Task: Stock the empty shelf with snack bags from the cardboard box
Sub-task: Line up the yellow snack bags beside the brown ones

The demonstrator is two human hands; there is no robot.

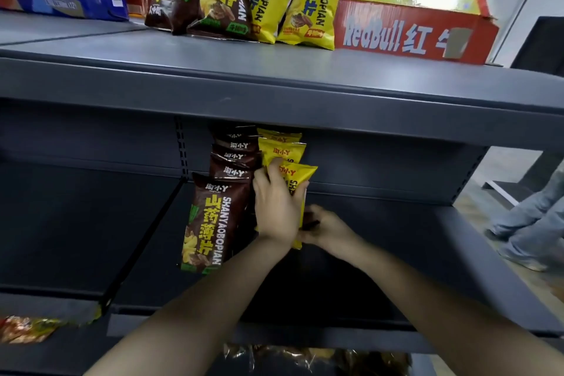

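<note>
Arms reach into the shelf [396, 241] — the left hand [276, 207] curls its grip round a yellow bag [300, 172], the right hand [323, 227] pinches its bottom. Placing step, likely; next, stand it straight beside the brown bags [218, 217].

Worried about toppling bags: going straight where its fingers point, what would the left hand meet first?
Probably the second yellow bag, behind the front yellow bag the left hand holds; depth unclear.

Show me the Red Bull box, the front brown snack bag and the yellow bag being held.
Red Bull box [406, 36]: head view, red front face.
Front brown snack bag [210, 223]: head view, printed front.
Held yellow bag [300, 173]: head view, upper right part.
</note>
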